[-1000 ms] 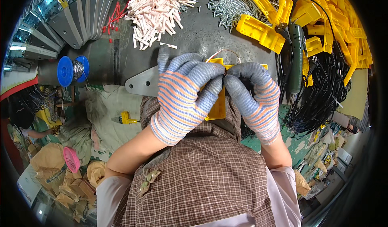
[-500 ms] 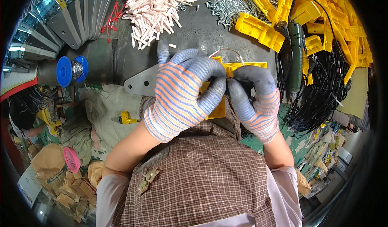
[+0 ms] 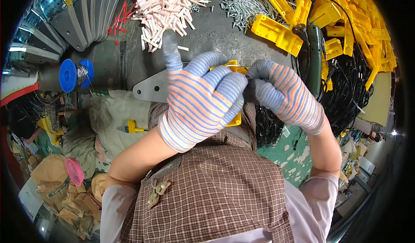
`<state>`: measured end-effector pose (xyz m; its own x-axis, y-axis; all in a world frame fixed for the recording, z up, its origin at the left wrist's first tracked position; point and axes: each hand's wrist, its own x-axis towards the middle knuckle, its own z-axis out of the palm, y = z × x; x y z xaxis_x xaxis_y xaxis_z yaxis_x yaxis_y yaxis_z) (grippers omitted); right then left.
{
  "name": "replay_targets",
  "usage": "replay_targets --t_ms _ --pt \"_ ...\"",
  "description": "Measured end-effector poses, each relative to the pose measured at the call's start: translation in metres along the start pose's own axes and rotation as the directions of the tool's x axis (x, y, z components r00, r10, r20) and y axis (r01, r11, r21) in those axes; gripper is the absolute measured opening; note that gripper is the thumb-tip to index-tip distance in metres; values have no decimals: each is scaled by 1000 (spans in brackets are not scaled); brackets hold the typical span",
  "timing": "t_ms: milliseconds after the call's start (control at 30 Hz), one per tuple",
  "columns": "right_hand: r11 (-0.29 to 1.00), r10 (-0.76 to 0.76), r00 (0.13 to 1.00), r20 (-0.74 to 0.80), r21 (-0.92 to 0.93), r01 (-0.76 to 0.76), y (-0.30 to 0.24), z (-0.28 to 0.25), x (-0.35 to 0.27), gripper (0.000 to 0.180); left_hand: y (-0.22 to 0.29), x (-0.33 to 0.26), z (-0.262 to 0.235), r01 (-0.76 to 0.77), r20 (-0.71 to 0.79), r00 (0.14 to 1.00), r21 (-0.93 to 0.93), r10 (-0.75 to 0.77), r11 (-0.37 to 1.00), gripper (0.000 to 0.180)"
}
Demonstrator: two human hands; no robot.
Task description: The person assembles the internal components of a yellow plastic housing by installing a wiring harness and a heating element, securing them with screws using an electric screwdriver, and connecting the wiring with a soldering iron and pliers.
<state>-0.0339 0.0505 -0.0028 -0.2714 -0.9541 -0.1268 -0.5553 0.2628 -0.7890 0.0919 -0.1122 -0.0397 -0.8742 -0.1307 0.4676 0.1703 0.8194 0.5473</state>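
My left hand (image 3: 199,96), in a striped knit glove with grey fingertips, is closed round a yellow plastic housing (image 3: 236,120), with one finger sticking up and away. Most of the housing hides behind my fingers. A grey metal plate with holes (image 3: 146,90) reaches out to the left from behind this hand. Across the housing's top runs a thin white wire (image 3: 232,65). My right hand (image 3: 290,95), gloved alike, has its thumb and fingers pinched together at the housing's right side, against the left fingertips; what they grip is hidden.
Pale pink sticks (image 3: 166,11) and metal screws (image 3: 244,9) lie heaped at the back. Yellow plastic shells (image 3: 276,34) pile up at the right, beside a green corded power tool (image 3: 315,57) and black cables (image 3: 346,100). A blue wire spool (image 3: 68,75) stands left, below metal brackets (image 3: 78,31).
My right hand has turned, its wrist and elbow swinging out to the right. My left fingers have curled further over the housing. The wire's raised loop now lies lower.
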Motion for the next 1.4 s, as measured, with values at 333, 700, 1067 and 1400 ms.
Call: replay_targets --t_ms 333,700,1067,1400 --pt "703 -337 919 -203 -703 103 -4 16 3 26 -13 5 -6 159 167 979 -274 -116 949 15" --pt "725 -343 906 -248 -684 87 4 18 1 23 -21 4 3 65 75 996 -253 -48 965 17" --pt "819 -296 868 -399 -574 15 17 22 -41 36 -18 -1 10 -80 -43 996 80 83 994 17" --pt "765 -100 885 -455 -604 -224 24 63 -96 31 -19 2 10 -171 22 985 52 170 984 18"
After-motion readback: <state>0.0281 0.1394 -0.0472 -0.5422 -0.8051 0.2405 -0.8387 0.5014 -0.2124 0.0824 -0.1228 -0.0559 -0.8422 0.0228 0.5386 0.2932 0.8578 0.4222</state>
